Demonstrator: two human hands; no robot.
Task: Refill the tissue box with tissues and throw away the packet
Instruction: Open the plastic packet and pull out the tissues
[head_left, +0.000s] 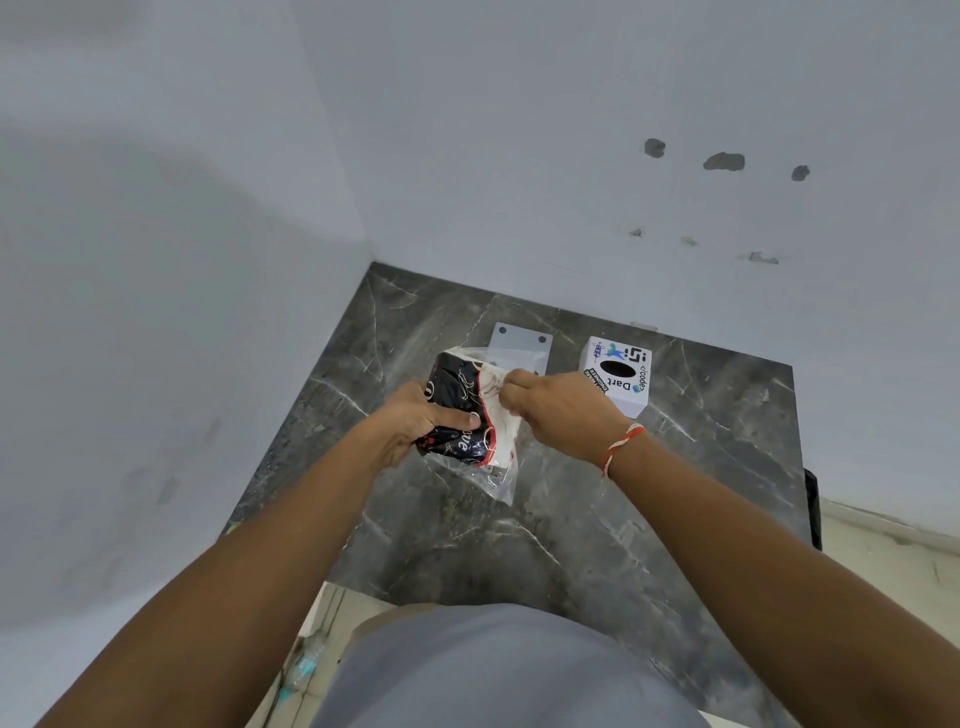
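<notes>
A plastic tissue packet (464, 397), dark with red and white print, is held just above the grey marble counter (571, 519). My left hand (415, 421) grips its near left side, thumb laid across the top. My right hand (561, 402) pinches the packet's white right end between fingertips. Clear wrapping (498, 480) hangs loose below the packet toward me. The white cube tissue box (615, 375), printed with logos and with a dark oval slot on top, stands to the right of my right hand.
A flat white plate with two dark dots (519, 349) lies on the counter behind the packet. Walls close the counter at the left and back. The counter's right edge drops to a pale floor (893, 571). A plastic bottle (304, 662) lies on the floor at lower left.
</notes>
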